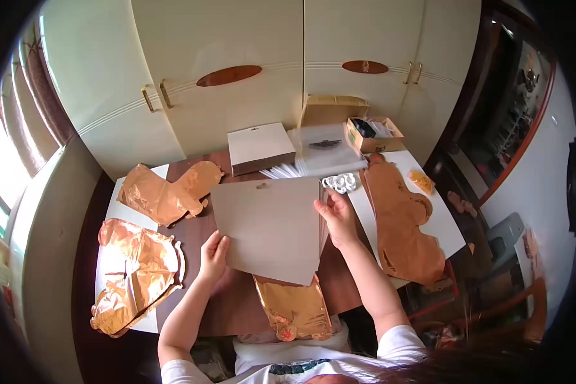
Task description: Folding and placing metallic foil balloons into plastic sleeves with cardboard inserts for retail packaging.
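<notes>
both hands closed on a flat grey card sheet (270, 227) held above the dark wood surface (345, 281), left hand (212, 255) pinching its lower left edge, right hand (336, 214) its right edge, gold foil balloon (294, 310) beneath, copper foil balloons (163, 192) to the left

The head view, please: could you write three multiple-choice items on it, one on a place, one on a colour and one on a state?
1. Where does the white box sit?
A. at the table's far edge, by the cupboard doors
B. on the floor
C. on the person's lap

2. What colour is the flat card sheet?
A. blue
B. grey-beige
C. green

3. How is the card sheet held?
A. lying untouched
B. by one hand only
C. by both hands at its edges

Answers: 1 A, it stands past the sheet, before the cupboard. 2 B, its face is plain grey-beige. 3 C, the left hand grips its lower left edge and the right hand its right edge.
</notes>
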`<move>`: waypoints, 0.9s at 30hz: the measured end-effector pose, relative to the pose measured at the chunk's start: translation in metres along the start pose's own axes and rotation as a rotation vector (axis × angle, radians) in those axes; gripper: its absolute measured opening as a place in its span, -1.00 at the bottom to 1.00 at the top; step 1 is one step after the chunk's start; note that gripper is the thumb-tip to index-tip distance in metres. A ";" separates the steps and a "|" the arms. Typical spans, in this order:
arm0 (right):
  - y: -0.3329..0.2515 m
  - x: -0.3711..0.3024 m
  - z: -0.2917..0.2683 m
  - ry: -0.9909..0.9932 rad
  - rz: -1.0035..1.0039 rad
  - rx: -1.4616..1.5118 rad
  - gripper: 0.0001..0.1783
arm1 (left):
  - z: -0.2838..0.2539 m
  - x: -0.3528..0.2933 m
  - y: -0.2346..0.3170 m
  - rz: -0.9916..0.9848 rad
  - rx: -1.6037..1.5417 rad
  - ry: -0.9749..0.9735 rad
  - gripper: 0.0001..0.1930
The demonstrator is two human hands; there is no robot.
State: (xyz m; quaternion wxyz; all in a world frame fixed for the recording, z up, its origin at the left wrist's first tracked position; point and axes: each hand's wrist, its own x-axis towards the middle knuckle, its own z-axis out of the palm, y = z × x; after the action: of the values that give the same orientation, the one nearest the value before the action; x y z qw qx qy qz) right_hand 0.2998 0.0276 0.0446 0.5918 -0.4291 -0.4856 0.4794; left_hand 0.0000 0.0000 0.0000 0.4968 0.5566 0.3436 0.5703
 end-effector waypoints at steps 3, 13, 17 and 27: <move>-0.015 -0.004 0.010 -0.050 -0.072 0.327 -0.89 | 0.000 -0.001 0.004 -0.008 0.019 -0.014 -0.74; -0.006 0.003 0.006 0.030 -0.111 0.208 -0.84 | 0.007 0.000 0.005 0.003 0.009 0.027 -0.72; -0.015 0.001 0.005 -0.136 0.146 0.319 -0.65 | -0.001 0.003 -0.005 0.000 -0.171 0.177 -0.70; -0.003 -0.006 0.013 -0.259 0.160 0.126 -0.84 | -0.009 0.009 -0.005 0.056 -0.220 0.261 -0.69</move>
State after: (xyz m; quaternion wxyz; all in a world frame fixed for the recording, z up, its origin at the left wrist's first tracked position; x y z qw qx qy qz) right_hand 0.2869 0.0218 0.0483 0.5098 -0.3630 -0.4911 0.6059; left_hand -0.0066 0.0113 -0.0035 0.4899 0.4295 0.3249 0.6856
